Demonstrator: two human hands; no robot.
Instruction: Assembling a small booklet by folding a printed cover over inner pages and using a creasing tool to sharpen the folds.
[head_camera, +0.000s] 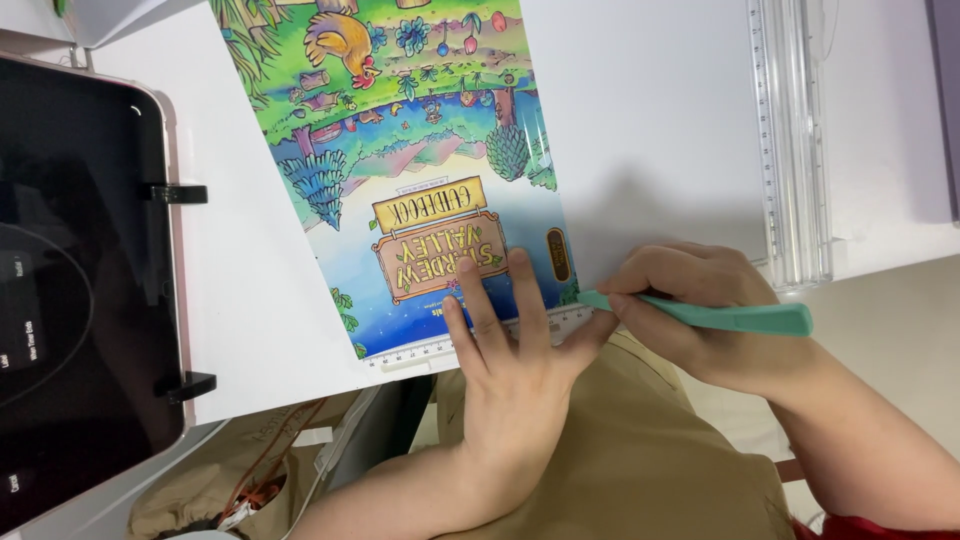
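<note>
Item: colourful printed sheet (420, 190), thin, floppy, tear-prone. Our left hand (505, 340) presses fingers spread on the clear ruler (470, 340) at 6 o'clock; right hand (690, 300) pinches a teal craft knife (720, 318).

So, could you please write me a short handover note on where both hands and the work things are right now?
Left hand: fingers spread, pressing the clear ruler flat along the near edge of the colourful printed cover.
Right hand: gripping a teal craft knife, its tip at the ruler's right end by the cover's corner.
The cover lies on a white sheet; a paper trimmer sits to the right, a dark tablet to the left.
Done: ruler lined up. No cut line is visible, so the cut along the ruler seems left.
</note>
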